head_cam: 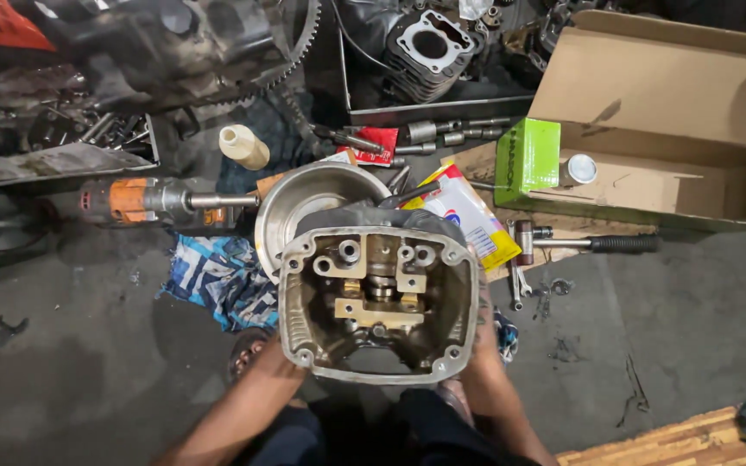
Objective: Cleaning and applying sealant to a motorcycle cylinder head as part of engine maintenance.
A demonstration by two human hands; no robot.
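From my head camera, I hold a metal engine cylinder head [379, 302] up in front of me, over the grey concrete floor [684, 319] at the near middle of it. Its open side faces me, so I can see the brass-coloured rocker parts and the round bores inside. My left hand [265, 358] grips its lower left corner and my right hand [483, 332] clasps its right edge; the fingers of both are closed around the casting, mostly hidden behind it.

Just behind the cylinder head lies a shiny steel bowl [304, 203], and to its left a blue patterned rag [209, 276] is spread on the floor. Further left lies an orange and grey power tool [144, 200], with a cream plastic bottle [243, 147] beyond it. To the right of the head sit a yellow printed packet [468, 216] and a ratchet wrench [589, 244] with a black handle. An open cardboard box [658, 112] with green end flaps fills the far right corner, a small silver can [578, 170] inside it. At the far edge stands a finned engine cylinder [429, 47].
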